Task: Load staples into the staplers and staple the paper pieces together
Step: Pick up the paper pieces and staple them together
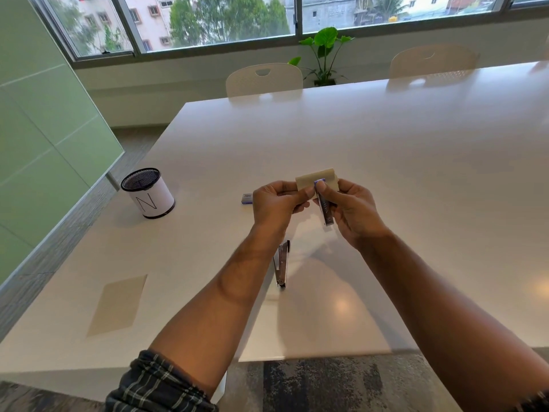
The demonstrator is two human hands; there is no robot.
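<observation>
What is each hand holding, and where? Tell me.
The right hand grips the small stapler around its body, nose on the paper pieces. The left hand pinches the paper's left edge.

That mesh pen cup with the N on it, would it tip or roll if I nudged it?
The pen cup stands upright on the table, so a low nudge probably slides it. It looks empty, likely light. Knocked over, its round body would probably roll.
</observation>
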